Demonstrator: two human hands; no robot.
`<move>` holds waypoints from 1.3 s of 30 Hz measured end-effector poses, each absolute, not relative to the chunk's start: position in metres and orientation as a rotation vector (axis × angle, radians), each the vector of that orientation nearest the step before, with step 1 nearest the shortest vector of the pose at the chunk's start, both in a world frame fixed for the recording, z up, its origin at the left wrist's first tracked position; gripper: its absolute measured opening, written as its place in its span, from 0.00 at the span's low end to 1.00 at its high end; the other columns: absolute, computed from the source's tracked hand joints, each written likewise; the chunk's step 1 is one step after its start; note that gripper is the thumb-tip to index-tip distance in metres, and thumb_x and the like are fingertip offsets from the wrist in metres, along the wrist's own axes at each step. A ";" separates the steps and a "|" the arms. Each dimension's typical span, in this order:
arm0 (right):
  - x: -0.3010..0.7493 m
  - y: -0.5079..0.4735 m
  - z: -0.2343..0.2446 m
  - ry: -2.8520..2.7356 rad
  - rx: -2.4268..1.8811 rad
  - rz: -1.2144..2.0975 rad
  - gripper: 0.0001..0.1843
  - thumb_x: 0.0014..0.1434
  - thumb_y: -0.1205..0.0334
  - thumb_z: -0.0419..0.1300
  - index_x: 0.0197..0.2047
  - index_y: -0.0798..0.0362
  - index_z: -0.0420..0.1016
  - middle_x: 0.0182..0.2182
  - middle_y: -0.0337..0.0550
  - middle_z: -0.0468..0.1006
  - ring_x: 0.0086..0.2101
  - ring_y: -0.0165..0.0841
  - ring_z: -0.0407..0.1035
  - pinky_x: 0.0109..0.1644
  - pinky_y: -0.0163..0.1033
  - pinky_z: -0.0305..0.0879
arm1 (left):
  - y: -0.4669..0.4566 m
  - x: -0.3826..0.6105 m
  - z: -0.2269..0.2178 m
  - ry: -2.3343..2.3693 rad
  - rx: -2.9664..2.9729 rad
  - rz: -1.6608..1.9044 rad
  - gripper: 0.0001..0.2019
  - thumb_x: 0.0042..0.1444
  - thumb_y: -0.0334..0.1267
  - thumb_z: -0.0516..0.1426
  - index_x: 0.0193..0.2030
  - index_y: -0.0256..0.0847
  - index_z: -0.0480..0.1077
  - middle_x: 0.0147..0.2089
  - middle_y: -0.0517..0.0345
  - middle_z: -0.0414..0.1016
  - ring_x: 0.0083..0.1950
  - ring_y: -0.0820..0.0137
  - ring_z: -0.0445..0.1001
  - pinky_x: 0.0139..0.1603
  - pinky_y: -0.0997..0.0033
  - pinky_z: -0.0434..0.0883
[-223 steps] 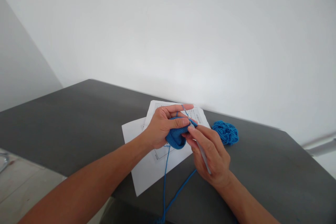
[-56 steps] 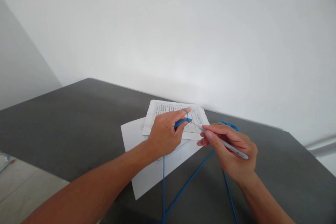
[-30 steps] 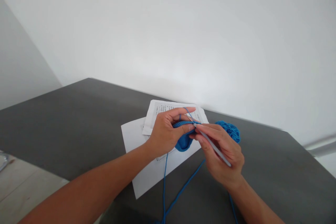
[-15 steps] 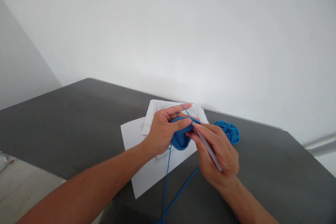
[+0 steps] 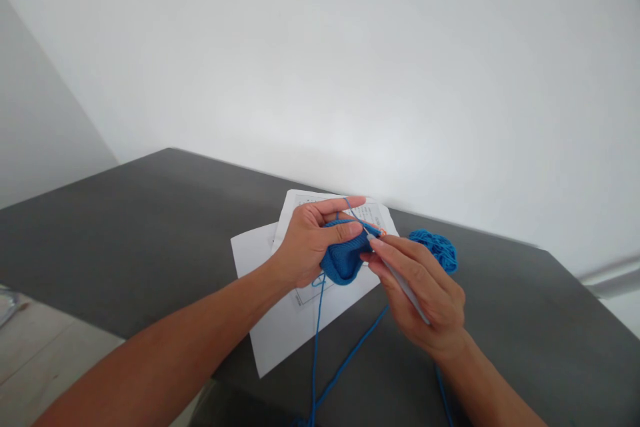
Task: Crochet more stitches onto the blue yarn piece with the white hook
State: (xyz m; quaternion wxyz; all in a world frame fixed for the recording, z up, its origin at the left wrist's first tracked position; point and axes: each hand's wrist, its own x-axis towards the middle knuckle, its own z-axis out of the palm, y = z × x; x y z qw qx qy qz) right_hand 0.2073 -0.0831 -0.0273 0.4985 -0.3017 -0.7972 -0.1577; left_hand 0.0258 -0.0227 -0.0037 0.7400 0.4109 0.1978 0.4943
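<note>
My left hand (image 5: 315, 240) is closed on a blue crochet piece (image 5: 345, 260), its thumb pressing the upper edge. Blue yarn loops over its raised, outstretched index finger and runs down to the work. My right hand (image 5: 425, 287) grips a pale grey crochet hook (image 5: 403, 283) like a pen, the tip at the upper right edge of the piece. A small orange bit (image 5: 383, 232), too small to name, shows by that edge. A blue yarn strand (image 5: 319, 333) hangs from below my left hand toward the table's near edge.
Printed sheets (image 5: 290, 203) and a white paper (image 5: 270, 347) lie on the dark grey table (image 5: 150, 233) under my hands. A loose bundle of blue yarn (image 5: 435, 250) rests to the right. A white wall (image 5: 320, 67) rises behind the table.
My right hand and the hook have shifted slightly right and down. More of the crochet piece's front and the orange bit now show.
</note>
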 end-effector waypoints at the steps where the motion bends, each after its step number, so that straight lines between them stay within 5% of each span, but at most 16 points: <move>1: 0.209 -0.083 -0.026 -1.944 -0.732 -0.375 0.29 0.61 0.79 0.67 0.64 0.56 0.75 0.49 0.54 0.83 0.49 0.38 0.80 0.55 0.41 0.80 | -0.022 0.025 -0.004 0.448 0.907 1.092 0.22 0.45 0.33 0.75 0.50 0.36 0.83 0.35 0.51 0.86 0.35 0.66 0.83 0.39 0.69 0.78; 14: 0.217 -0.081 -0.007 -2.105 -0.734 -0.508 0.21 0.62 0.79 0.66 0.58 0.60 0.77 0.43 0.53 0.84 0.42 0.37 0.79 0.45 0.42 0.80 | -0.011 0.023 -0.007 0.679 1.076 1.182 0.28 0.42 0.34 0.75 0.53 0.31 0.80 0.36 0.52 0.87 0.35 0.66 0.83 0.40 0.69 0.78; 25: 0.227 -0.087 0.003 -2.267 -0.737 -0.502 0.18 0.64 0.79 0.63 0.56 0.62 0.77 0.42 0.54 0.84 0.40 0.39 0.77 0.40 0.42 0.77 | -0.007 0.015 0.000 0.927 1.635 1.121 0.18 0.51 0.33 0.67 0.50 0.34 0.83 0.37 0.54 0.88 0.41 0.62 0.85 0.46 0.67 0.79; 31: 0.232 -0.091 0.006 -2.062 -0.803 -0.071 0.19 0.63 0.75 0.66 0.55 0.52 0.82 0.40 0.47 0.86 0.37 0.35 0.80 0.39 0.39 0.78 | -0.001 0.008 -0.001 0.797 1.743 1.057 0.04 0.52 0.32 0.66 0.35 0.37 0.83 0.47 0.51 0.88 0.47 0.61 0.85 0.52 0.66 0.78; 36: 0.229 -0.084 -0.007 -1.490 -0.931 0.627 0.06 0.65 0.63 0.68 0.44 0.47 0.87 0.29 0.41 0.86 0.27 0.33 0.81 0.33 0.38 0.81 | 0.000 0.008 -0.002 0.779 1.699 1.078 0.04 0.50 0.33 0.68 0.34 0.38 0.83 0.48 0.51 0.88 0.48 0.60 0.85 0.51 0.66 0.78; 39: 0.216 -0.074 -0.019 -1.155 -0.850 1.017 0.09 0.66 0.56 0.67 0.41 0.50 0.87 0.27 0.42 0.85 0.21 0.31 0.77 0.25 0.37 0.80 | -0.006 0.013 -0.002 0.788 1.651 1.119 0.05 0.50 0.33 0.69 0.35 0.38 0.84 0.49 0.51 0.87 0.46 0.61 0.85 0.49 0.67 0.78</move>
